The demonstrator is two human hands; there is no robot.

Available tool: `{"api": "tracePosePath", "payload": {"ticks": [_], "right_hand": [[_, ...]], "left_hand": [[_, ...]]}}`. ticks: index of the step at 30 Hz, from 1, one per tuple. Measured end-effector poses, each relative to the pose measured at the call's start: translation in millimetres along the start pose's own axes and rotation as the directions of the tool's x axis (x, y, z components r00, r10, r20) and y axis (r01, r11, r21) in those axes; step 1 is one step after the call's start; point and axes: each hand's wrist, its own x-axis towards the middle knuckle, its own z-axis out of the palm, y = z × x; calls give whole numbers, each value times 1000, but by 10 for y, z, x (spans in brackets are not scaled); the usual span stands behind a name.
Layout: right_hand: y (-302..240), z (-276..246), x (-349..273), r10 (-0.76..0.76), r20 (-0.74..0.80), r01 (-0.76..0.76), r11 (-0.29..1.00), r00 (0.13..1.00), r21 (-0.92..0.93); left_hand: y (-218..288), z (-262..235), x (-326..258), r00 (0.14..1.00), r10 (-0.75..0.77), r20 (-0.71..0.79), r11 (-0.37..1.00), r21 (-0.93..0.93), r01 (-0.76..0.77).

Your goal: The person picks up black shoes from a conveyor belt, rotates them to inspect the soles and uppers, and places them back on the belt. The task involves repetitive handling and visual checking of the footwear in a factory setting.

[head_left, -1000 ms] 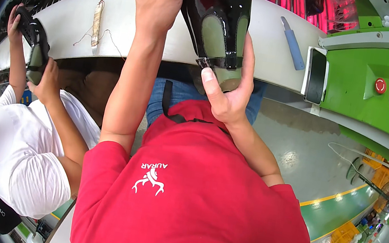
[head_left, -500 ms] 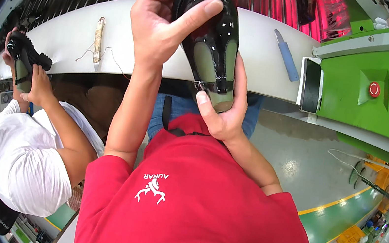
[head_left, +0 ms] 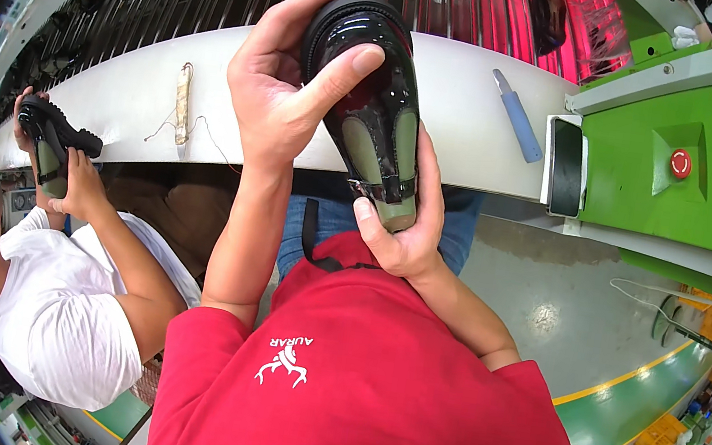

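Glossy black shoe (head_left: 373, 97), olive insole showing, held above the white tabletop (head_left: 472, 111); heel end hidden in right hand (head_left: 405, 229), which cups it. Left hand (head_left: 289, 86) clasps the toe, thumb across. Nearby: blue-handled tool (head_left: 516, 118), co-worker's shoe (head_left: 49, 138). Shoe lower than half a second ago.

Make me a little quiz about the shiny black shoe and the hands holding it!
1. True or false: both hands hold the black shoe.
2. Which hand grips the toe end? A) left hand B) right hand
3. Fill in: the blue-handled tool lies on the white ____.

Key: 1 true. 2 A; the right hand holds the heel end. 3 ledge, right of the shoe. Beside this, a co-worker in a white shirt holds another dark shoe.
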Motion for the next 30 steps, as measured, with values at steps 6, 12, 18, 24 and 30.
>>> {"api": "tracePosePath", "payload": {"ticks": [6,12,18,24,30], "right_hand": [[3,1,2,-6,-1,6,1000,1000,-11],[-8,-19,-8,-19,11,20,999,1000,-50],[-31,-23,-40,-17,12,18,998,1000,-59],[-41,-27,-44,-14,7,14,998,1000,-59],[-60,-53,-52,-25,14,26,996,1000,-81]], "left_hand": [[14,-4,-14,1000,-22,-2,1000,0,22],[44,-5,-27,999,-31,-5,999,11,31],[58,-15,-45,1000,-26,2,1000,16,26],[79,-4,-58,1000,-19,10,1000,24,18],[123,0,-78,999,-32,26,999,29,31]]}}
